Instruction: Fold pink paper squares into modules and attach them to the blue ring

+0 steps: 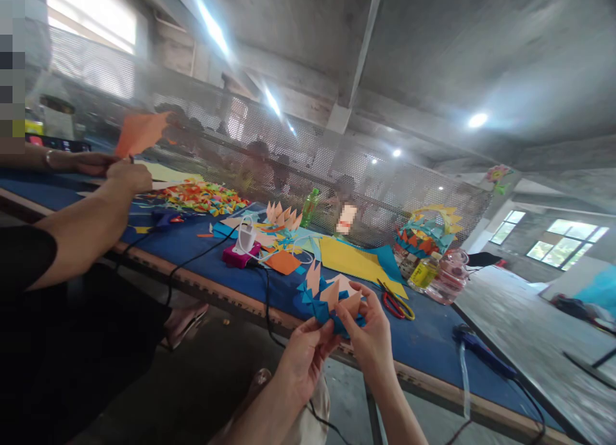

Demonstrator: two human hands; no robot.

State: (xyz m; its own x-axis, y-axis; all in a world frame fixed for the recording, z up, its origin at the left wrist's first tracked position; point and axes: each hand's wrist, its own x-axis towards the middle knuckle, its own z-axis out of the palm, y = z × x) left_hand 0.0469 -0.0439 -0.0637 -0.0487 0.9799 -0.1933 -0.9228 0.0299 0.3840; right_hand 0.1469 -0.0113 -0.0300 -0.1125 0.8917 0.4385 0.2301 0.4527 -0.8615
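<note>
A folded paper ring (pixel 331 297) of blue and peach pointed pieces is held up at the table's front edge. My left hand (pixel 308 352) pinches its lower blue part from below. On the right side of the ring, my right hand (pixel 373 323) has thumb and fingers closed on a peach point. Behind it lie yellow sheets (pixel 356 260), an orange sheet (pixel 283 262) and scissors (pixel 397 304) with red and yellow handles. A second peach pointed piece (pixel 283 217) stands farther back.
At left, another person's hands (pixel 129 174) hold orange paper. A purple power block (pixel 240 254) trails black cables over the front edge. Glue guns (pixel 484 352) (pixel 168 218), bottles (pixel 447 277) and a heap of paper scraps (pixel 206 196) are on the blue table (pixel 433 342).
</note>
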